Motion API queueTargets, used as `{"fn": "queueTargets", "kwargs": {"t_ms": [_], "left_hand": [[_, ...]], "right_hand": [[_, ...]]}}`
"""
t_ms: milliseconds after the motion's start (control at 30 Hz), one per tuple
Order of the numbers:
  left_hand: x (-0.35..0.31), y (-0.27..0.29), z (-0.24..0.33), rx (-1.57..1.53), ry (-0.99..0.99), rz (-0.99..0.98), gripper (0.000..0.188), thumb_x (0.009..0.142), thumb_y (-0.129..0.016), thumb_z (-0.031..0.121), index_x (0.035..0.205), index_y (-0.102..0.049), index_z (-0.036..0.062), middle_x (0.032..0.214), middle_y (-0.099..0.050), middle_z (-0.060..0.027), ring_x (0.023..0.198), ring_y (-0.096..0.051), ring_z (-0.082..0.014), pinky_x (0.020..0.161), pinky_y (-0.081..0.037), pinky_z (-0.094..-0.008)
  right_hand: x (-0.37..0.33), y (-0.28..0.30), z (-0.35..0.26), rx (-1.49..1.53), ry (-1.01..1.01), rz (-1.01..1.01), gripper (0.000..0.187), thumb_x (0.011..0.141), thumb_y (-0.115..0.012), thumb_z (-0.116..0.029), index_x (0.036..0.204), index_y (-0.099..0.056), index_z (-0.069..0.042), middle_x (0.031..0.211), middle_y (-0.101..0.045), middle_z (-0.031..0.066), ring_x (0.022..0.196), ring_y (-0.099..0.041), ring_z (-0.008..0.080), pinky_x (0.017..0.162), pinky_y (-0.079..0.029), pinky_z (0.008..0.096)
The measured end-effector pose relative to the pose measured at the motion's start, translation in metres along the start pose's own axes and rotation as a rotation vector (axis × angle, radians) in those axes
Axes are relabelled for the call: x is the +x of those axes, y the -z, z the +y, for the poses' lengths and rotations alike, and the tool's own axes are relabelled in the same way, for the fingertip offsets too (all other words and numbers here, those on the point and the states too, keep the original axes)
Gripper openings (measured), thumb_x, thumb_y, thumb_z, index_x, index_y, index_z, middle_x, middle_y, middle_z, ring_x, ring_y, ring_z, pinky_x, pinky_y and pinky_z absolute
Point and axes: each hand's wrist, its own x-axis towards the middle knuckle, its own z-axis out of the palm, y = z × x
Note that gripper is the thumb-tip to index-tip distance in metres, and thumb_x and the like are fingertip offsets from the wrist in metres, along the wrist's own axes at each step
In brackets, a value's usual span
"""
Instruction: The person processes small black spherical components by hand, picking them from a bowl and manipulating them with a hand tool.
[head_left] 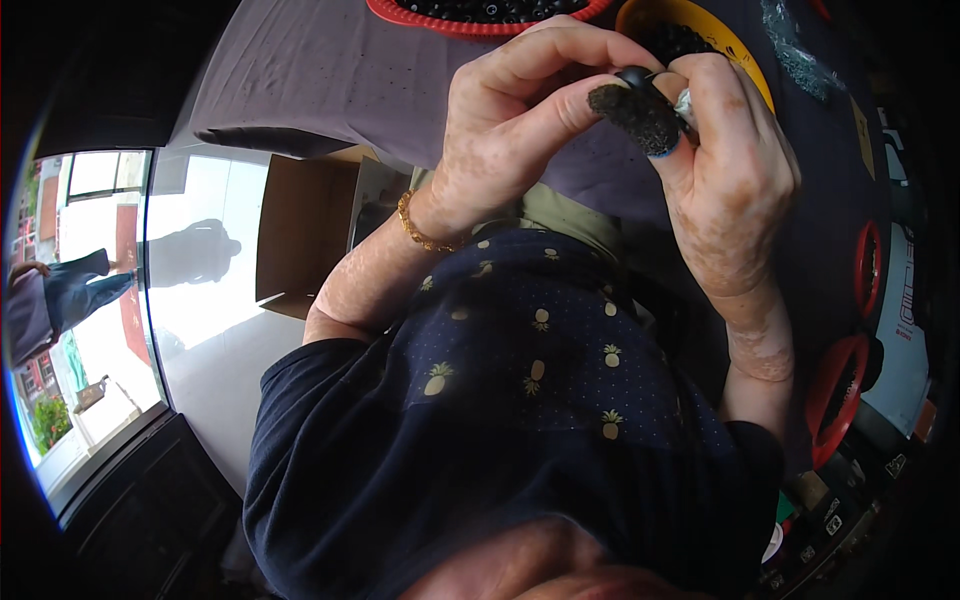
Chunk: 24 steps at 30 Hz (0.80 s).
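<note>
Both hands meet above the table's grey-purple cloth (340, 75), close to a yellow bowl. Thumb and forefinger of my left hand (500, 125) pinch a small, glossy black rounded piece (634, 75). My right hand (735, 185) is closed on the other side of that piece, its fingers curled inward. A dark, rough-looking cover (637, 118) with a blue edge wraps my right thumb. Something small and whitish (685, 105) shows between the right fingers; its kind is unclear. The fingers partly hide where the black piece is gripped.
A red basket (440, 22) of small black pieces stands at the far edge of view. The yellow bowl (742, 55) beside it holds more dark pieces. Clear plastic (795, 50) lies right; red containers (838, 400) sit lower right. An open cardboard box (300, 235) is left, below table height.
</note>
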Motion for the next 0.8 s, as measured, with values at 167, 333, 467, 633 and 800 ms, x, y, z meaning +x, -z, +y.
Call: {"fn": "queueTargets", "kwargs": {"t_ms": [167,333,467,633,800], "left_hand": [[-0.001,0.001,-0.002,0.0,0.029,0.009,0.024,0.088,-0.058,0.01,0.108,-0.056,-0.0036,0.103,-0.061,-0.0094,0.094,-0.059,-0.0137,0.084,-0.049,-0.0249],[-0.003,0.001,-0.001,-0.002,0.061,0.013,0.024,0.088,-0.058,0.011,0.107,-0.057,-0.0038,0.103,-0.061,-0.0089,0.094,-0.059,-0.0133,0.084,-0.048,-0.0248],[-0.002,0.002,0.001,-0.012,0.088,0.012,0.023,0.088,-0.057,0.01,0.106,-0.058,-0.0039,0.101,-0.061,-0.0083,0.093,-0.059,-0.0132,0.084,-0.048,-0.0247],[-0.001,0.0,0.007,-0.082,0.166,-0.005,0.022,0.089,-0.054,0.011,0.107,-0.058,-0.0033,0.099,-0.062,-0.009,0.09,-0.06,-0.0135,0.083,-0.049,-0.0254],[0.001,0.003,0.001,-0.354,0.229,-0.034,0.023,0.091,-0.052,0.011,0.108,-0.056,-0.0026,0.098,-0.061,-0.0095,0.084,-0.06,-0.0123,0.08,-0.05,-0.0257]], "right_hand": [[-0.001,0.001,-0.001,-0.007,-0.023,-0.03,0.025,0.079,-0.066,-0.026,0.086,-0.056,-0.004,0.069,-0.055,0.0026,0.058,-0.056,0.0181,0.052,-0.047,0.0295],[0.0,0.001,-0.001,0.009,0.008,-0.031,0.022,0.079,-0.066,-0.021,0.086,-0.056,-0.003,0.068,-0.054,0.004,0.058,-0.056,0.0188,0.052,-0.047,0.0301],[-0.003,-0.001,0.004,-0.037,0.022,-0.054,0.018,0.079,-0.066,-0.016,0.086,-0.055,-0.002,0.067,-0.053,0.0049,0.056,-0.055,0.0199,0.051,-0.047,0.0294],[-0.01,0.002,0.021,-0.056,0.208,0.015,0.02,0.08,-0.066,-0.016,0.09,-0.057,-0.002,0.066,-0.054,0.0054,0.053,-0.054,0.0182,0.049,-0.046,0.0277],[-0.019,0.007,0.016,-0.072,0.327,0.114,0.04,0.086,-0.058,-0.031,0.105,-0.059,0.004,0.075,-0.063,0.0051,0.052,-0.052,0.0126,0.047,-0.044,0.0241]]}}
